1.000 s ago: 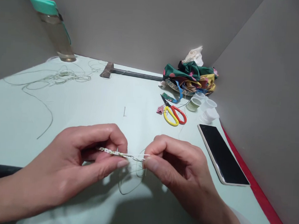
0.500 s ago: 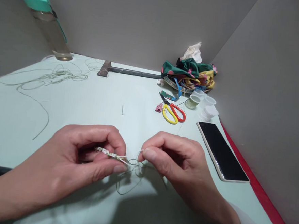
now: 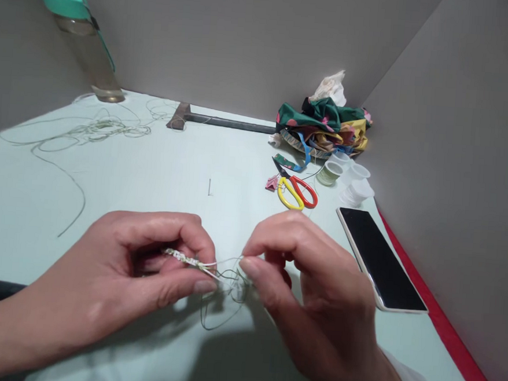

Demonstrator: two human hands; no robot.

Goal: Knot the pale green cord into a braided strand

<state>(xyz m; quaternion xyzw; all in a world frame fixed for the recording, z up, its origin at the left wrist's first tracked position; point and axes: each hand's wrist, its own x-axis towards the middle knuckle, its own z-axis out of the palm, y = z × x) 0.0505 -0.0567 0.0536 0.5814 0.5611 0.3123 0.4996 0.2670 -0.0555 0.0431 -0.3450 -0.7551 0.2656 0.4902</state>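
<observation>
My left hand (image 3: 157,265) is closed around a braided white and green cord (image 3: 182,258), whose loose ends come out between thumb and index finger. Thumb and index finger of my right hand (image 3: 304,281) pinch a thin white strand (image 3: 227,260) that runs across from the braid. Between and below the hands, thin green thread (image 3: 219,329) hangs in loops. The inner part of the braid is hidden in my left palm.
Scissors (image 3: 297,192), thread spools (image 3: 330,172) and a phone (image 3: 382,258) lie to the right. Behind are a hammer (image 3: 230,122) and a bundle of patterned cloth (image 3: 323,126). Tangled green thread (image 3: 104,129) and a bottle (image 3: 87,57) are at the left.
My right hand has turned and its fingers have risen slightly, with the white strand now stretched between the hands. My left hand has hardly moved.
</observation>
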